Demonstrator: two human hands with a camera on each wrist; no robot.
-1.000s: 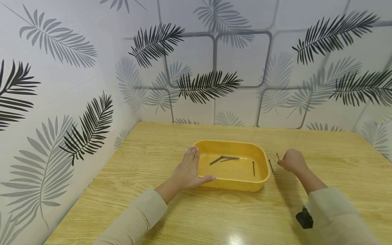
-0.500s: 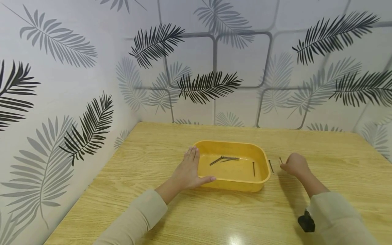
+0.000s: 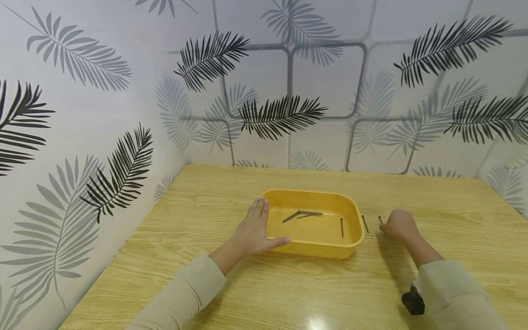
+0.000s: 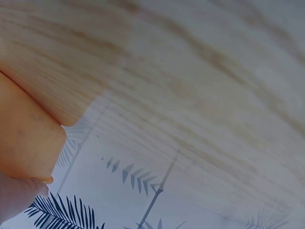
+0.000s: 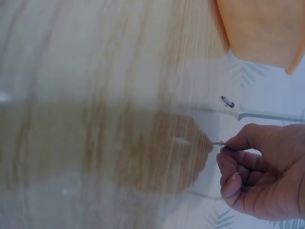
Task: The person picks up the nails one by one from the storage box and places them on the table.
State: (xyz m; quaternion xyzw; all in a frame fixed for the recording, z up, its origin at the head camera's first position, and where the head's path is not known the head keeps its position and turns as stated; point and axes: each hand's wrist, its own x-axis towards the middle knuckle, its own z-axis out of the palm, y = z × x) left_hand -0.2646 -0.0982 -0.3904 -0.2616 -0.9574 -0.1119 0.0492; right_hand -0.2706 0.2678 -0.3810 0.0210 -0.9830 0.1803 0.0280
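A nail (image 3: 380,219) is pinched on the desk (image 3: 288,293) by the right hand (image 3: 399,224), best lifted level, while the yellow tray (image 3: 354,240) is steadied by the flat, relaxed left hand (image 3: 252,231).

The scene is evenly and brightly lit; a glare spot is seen on the table (image 3: 315,321), and both wrist views are blurred.

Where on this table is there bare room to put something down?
The table is bare in front of the yellow tray, behind it toward the wall, and at the far left. It is crowded right of the tray: a loose nail and the right hand.
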